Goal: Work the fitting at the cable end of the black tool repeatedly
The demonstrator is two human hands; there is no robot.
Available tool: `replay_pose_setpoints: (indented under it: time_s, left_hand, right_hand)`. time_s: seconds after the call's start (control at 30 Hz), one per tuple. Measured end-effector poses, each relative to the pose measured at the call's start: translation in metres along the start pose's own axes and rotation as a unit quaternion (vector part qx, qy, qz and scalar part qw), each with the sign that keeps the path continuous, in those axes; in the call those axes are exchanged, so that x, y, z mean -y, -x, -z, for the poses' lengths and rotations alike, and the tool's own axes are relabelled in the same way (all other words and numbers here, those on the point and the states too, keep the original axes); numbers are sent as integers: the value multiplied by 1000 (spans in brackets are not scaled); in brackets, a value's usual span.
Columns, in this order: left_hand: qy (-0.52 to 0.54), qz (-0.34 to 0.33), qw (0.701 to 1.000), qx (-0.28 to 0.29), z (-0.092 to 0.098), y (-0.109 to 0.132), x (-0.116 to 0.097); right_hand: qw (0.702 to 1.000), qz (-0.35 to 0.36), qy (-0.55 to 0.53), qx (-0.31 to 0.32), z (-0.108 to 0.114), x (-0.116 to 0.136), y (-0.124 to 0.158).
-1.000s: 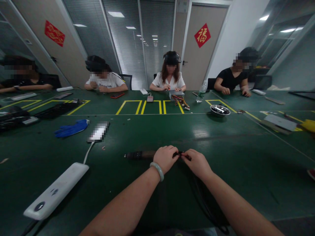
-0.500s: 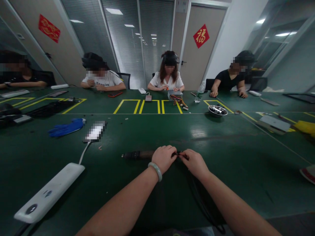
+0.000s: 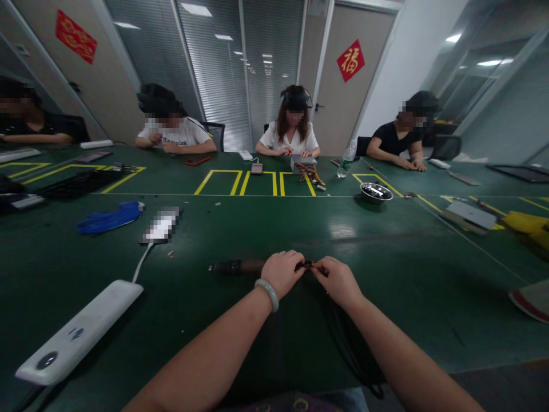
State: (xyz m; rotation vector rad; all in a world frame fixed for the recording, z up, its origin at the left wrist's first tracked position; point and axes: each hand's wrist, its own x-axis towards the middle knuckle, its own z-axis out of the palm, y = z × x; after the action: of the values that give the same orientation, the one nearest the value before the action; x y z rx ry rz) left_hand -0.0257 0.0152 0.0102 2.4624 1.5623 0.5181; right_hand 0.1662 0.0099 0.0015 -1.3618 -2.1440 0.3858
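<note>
A dark, slim electric screwdriver (image 3: 247,267) lies across the green table with its tip to the left. My left hand (image 3: 283,272) is closed around its rear end, a pale bangle at the wrist. Close by on the right, my right hand (image 3: 337,277) pinches a small dark piece at the tool's tail, where the cable seems to join; fingers hide the exact joint. From below my right hand a black cable (image 3: 349,343) runs in loops toward the table's near edge.
At left lie a white power strip (image 3: 86,329), a pixelated phone (image 3: 160,225) and a blue glove (image 3: 111,218). A metal bowl (image 3: 376,193) and a water bottle (image 3: 346,160) stand farther right. Several people sit across the table (image 3: 274,223); a shoe-like object (image 3: 532,300) shows at right.
The whole view has shifted slightly. Both hands keep their places at the tool's rear end. The person at far right has brought their hands closer together.
</note>
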Motion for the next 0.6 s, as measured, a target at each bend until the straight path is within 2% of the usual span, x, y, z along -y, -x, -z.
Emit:
replay_pose_setpoints:
  time_s: [0.3, 0.6]
  left_hand:
    - [4, -1, 1000, -3, 0, 1, 0]
    - [0, 5, 1000, 21, 5, 1, -2]
  right_hand:
    - [1000, 11, -10, 4, -2, 0, 0]
    - [1000, 19, -3, 17, -2, -1, 0]
